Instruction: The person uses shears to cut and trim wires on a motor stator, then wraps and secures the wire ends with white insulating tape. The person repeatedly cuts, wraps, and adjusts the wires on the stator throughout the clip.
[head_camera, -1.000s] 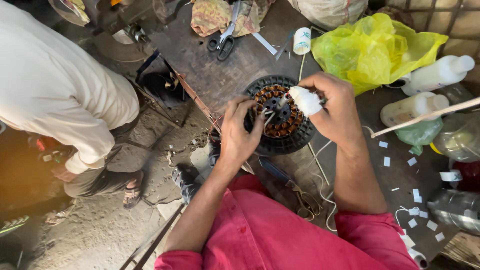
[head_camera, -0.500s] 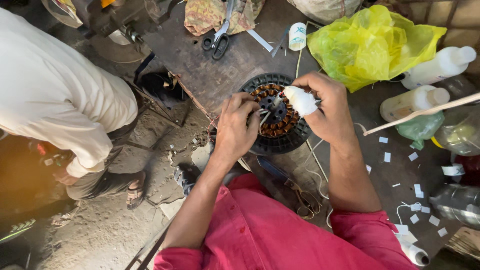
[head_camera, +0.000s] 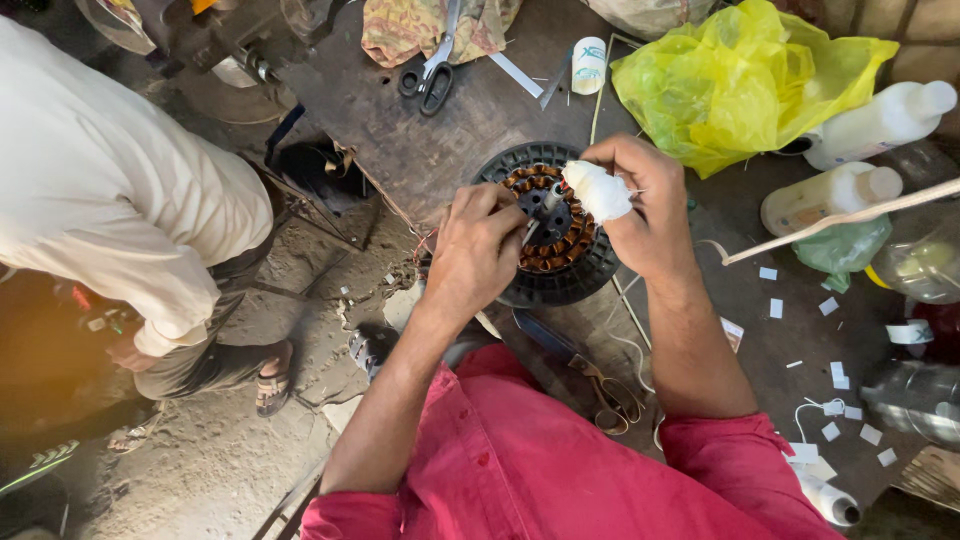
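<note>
Mid-tie on the copper windings, by the look of it.

Round black fan stator (head_camera: 585, 275) flat on the dark workbench (head_camera: 420, 140), copper coils (head_camera: 560, 255) facing up. Left hand (head_camera: 480, 250) over its left rim, fingers curled in a pinch, probably on a thin thread. Right hand (head_camera: 640, 210) gripping a white thread spool (head_camera: 597, 190) above the coils. Likely needed next: steady tension and a careful pass between coils.

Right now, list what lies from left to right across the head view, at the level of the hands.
Person in a cream shirt → left hand → round motor winding with copper coils → right hand holding a white spool → pale plastic bottle.
</note>
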